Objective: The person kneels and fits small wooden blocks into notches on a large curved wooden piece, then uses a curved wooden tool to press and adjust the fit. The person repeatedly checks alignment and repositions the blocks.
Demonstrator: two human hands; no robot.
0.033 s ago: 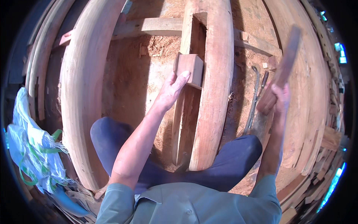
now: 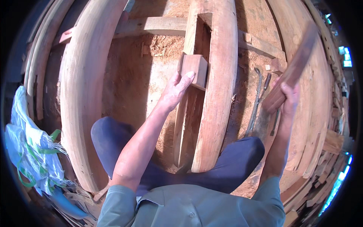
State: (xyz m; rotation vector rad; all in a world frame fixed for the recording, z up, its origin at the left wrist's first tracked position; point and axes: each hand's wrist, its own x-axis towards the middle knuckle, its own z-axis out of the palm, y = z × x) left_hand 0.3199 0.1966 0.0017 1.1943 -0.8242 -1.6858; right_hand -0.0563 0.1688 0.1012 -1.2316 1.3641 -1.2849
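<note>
My left hand (image 2: pixel 176 90) grips a squared wooden block (image 2: pixel 195 67), thumb on its upper face and fingers out of sight behind it. The block sits in the long slot cut along a round timber post (image 2: pixel 220 87) that lies between my knees. Above the block, the dark slot (image 2: pixel 202 36) stays visible. Off to the right, my right hand (image 2: pixel 288 96) is closed round a dark, thick wooden bar (image 2: pixel 298 58), raised at a slant with its upper end pointing away and right.
A crosswise beam (image 2: pixel 155 26) runs beneath the logs. A second log (image 2: pixel 89 75) lies left, a broad timber (image 2: pixel 312 106) right. A metal bar (image 2: pixel 253 109) and a dark-handled tool (image 2: pixel 267 81) rest on the sawdust. White sacking (image 2: pixel 36 143) is far left.
My right hand has shifted slightly right, and the wooden bar has tilted further to the right. The left hand and block stay nearly in place.
</note>
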